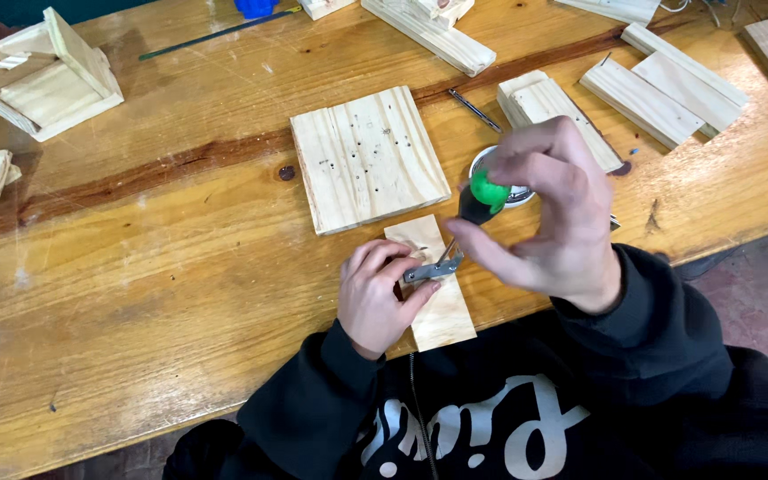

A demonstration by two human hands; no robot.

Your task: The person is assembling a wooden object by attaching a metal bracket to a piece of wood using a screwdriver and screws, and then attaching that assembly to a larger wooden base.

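Screwdriver [484, 197] gripped in right hand [551, 213]; left hand [382, 293] pins one hinge [431, 269] on one plank [433, 289] overhanging the table [153, 267] edge.

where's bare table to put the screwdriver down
Widest bare patch: table left of the left hand, below the square drilled board. Crowded at the far edge and right, around the wood blocks and the small tin.

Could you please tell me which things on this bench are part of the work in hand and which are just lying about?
In use: screwdriver in the right hand; metal hinge and narrow wood strip, steadied by the left hand.

Lying about: square drilled board, small round tin, wooden birdhouse-like piece, loose planks.
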